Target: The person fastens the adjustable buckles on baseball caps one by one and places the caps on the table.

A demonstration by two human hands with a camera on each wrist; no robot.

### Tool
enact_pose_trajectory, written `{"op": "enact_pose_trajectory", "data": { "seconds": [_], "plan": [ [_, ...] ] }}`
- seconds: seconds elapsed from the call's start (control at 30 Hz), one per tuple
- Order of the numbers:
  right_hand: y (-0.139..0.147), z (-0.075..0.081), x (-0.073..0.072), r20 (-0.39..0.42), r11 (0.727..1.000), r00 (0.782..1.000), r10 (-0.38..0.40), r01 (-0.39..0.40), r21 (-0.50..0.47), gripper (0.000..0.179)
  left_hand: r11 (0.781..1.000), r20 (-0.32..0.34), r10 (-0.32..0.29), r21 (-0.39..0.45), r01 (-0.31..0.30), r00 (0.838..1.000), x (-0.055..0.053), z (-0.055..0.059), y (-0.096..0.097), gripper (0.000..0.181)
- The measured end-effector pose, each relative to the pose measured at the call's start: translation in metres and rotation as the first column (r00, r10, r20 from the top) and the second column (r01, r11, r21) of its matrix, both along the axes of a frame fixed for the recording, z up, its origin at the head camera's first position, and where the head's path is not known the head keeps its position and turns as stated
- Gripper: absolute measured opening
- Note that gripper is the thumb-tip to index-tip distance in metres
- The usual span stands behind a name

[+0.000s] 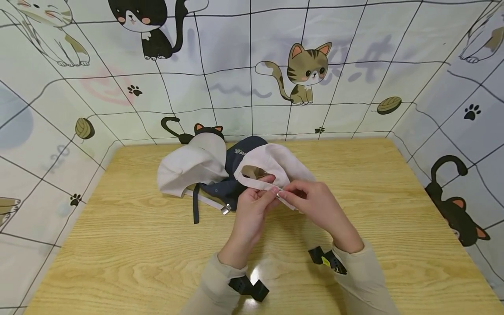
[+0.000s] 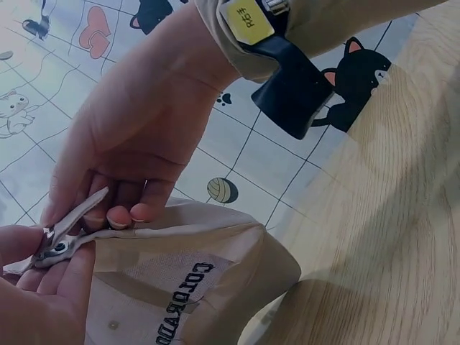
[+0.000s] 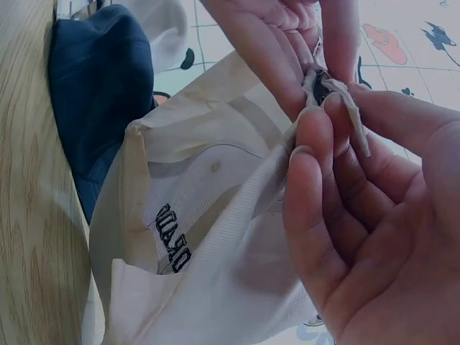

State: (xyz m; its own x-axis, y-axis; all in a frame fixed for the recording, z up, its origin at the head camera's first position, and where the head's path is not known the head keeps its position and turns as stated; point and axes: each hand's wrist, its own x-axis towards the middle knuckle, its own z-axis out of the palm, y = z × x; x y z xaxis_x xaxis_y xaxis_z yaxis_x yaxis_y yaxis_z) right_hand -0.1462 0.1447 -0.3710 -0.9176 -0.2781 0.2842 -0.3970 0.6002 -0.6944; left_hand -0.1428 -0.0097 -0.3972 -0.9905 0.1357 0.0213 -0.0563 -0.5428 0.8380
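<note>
A pale pinkish-white cap [image 1: 289, 164] is held up over the table, its back strap [image 1: 253, 183] toward me. My left hand [image 1: 252, 214] pinches the strap between thumb and fingers. Close against it, my right hand [image 1: 319, 203] pinches the strap beside a small metal buckle [image 2: 61, 248]. A short strap end [image 2: 90, 208] sticks up from the buckle in the left wrist view. The cap's inside, with dark lettering [image 2: 183, 305] showing through its front, opens below the hands. Fingers partly hide the buckle in the right wrist view.
A navy cap [image 1: 250, 146] lies behind the held one, its dark strap [image 1: 195, 205] hanging forward. To its left is an off-white cap [image 1: 189, 164] with a loose strap ending in a metal buckle [image 1: 226, 209]. A cat-print cloth [image 1: 236, 92] walls the wooden table [image 1: 157, 258].
</note>
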Motion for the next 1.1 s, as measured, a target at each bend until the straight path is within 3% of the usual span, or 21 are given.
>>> {"op": "enact_pose_trajectory", "data": {
  "seconds": [0.3,0.63,0.8,0.83,0.9,0.97,1.07,1.1],
  "plan": [
    [0.002,-0.001,0.0,0.038,1.0,0.999,-0.001,0.0,0.023,0.019,1.0,-0.019,0.002,-0.013,-0.002,1.0,0.0,-0.003,0.002,0.031],
    [0.005,0.0,-0.001,0.094,0.991,0.995,-0.041,0.029,0.128,0.03,0.998,-0.023,-0.024,-0.059,0.023,0.999,0.0,-0.005,0.002,0.032],
    [0.006,-0.004,-0.005,0.174,0.995,0.984,-0.04,0.023,0.098,0.038,0.998,-0.065,-0.008,-0.068,0.004,0.998,-0.003,-0.01,0.0,0.035],
    [0.007,-0.005,-0.007,0.21,0.998,0.977,-0.026,0.012,0.064,0.04,0.998,-0.079,0.0,-0.067,-0.006,0.997,-0.005,-0.013,-0.001,0.036],
    [0.007,-0.008,-0.009,0.296,1.0,0.955,0.021,-0.014,-0.025,0.044,0.998,-0.128,0.031,-0.043,-0.037,0.991,-0.021,-0.042,0.0,0.035],
    [0.008,-0.011,-0.011,0.387,0.989,0.916,0.104,-0.052,-0.141,0.047,0.997,-0.13,0.063,-0.033,-0.068,0.99,-0.025,-0.046,-0.001,0.036],
    [0.008,-0.016,-0.013,0.475,0.945,0.834,0.281,-0.153,-0.29,0.049,0.993,-0.084,0.117,-0.012,-0.118,0.99,-0.028,-0.047,-0.003,0.034],
    [0.007,-0.017,-0.013,0.494,0.923,0.798,0.346,-0.194,-0.333,0.049,0.992,-0.046,0.128,-0.014,-0.128,0.991,-0.021,-0.032,-0.005,0.033]
  ]
}}
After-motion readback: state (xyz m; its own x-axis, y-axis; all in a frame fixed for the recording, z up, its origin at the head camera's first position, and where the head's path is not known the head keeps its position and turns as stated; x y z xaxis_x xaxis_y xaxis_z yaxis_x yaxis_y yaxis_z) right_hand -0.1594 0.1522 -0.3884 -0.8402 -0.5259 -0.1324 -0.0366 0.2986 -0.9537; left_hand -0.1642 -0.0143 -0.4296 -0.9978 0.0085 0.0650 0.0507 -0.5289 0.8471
